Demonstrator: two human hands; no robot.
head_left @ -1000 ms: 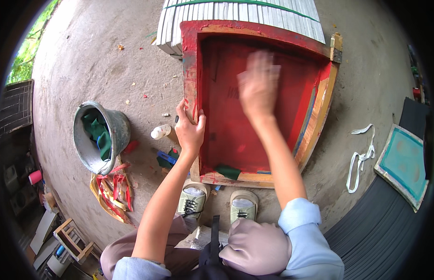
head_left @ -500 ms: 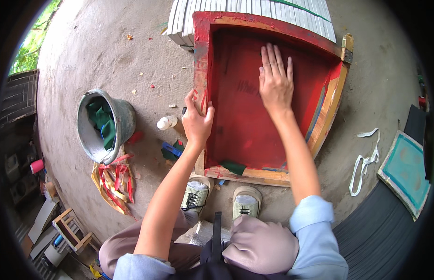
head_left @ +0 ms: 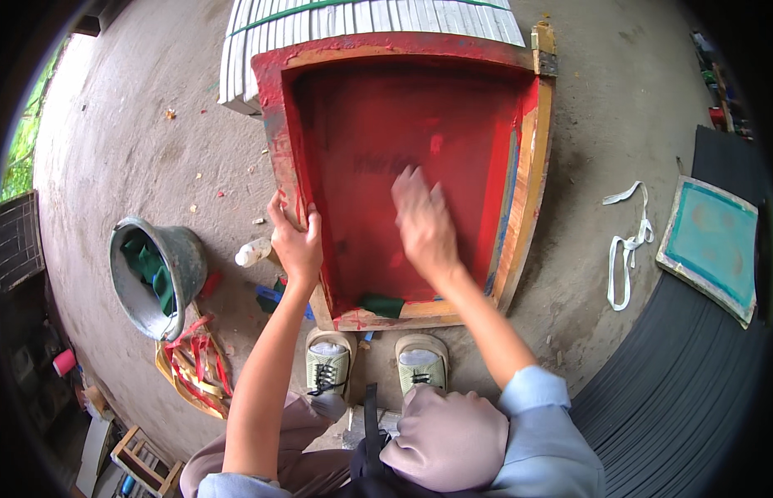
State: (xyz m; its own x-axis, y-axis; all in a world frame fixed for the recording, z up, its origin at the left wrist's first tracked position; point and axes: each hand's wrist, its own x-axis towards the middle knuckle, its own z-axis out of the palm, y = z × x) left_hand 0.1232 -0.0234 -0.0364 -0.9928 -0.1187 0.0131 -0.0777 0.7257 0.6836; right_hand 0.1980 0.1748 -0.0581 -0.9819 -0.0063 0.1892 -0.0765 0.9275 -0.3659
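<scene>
A wooden screen-printing frame (head_left: 526, 199) with a red-stained mesh (head_left: 378, 224) lies in front of me, its far end over a stack of white strips. My left hand (head_left: 297, 247) grips its left rail, thumb toward the inside and fingers on the outer side. Inside the frame, my right hand (head_left: 425, 226) is flat over the mesh near some faint dark lettering, fingers stretched out and blurred by motion. Whether anything thin lies under that palm is hidden. A dark green cloth scrap (head_left: 381, 305) rests at the frame's near edge.
The stack of white strips (head_left: 378, 21) is bound with green strap. To the left are a grey bucket (head_left: 187, 266) holding green cloth, a white bottle (head_left: 252, 252) and red and yellow strips (head_left: 191, 365). At right lie a white strap (head_left: 627, 245), a teal screen (head_left: 712, 236) and dark sheeting (head_left: 660, 373).
My right hand has come nearer across the mesh, from its far part to the middle. My left hand stays on the rail. The whole view has shifted, so the frame sits further left.
</scene>
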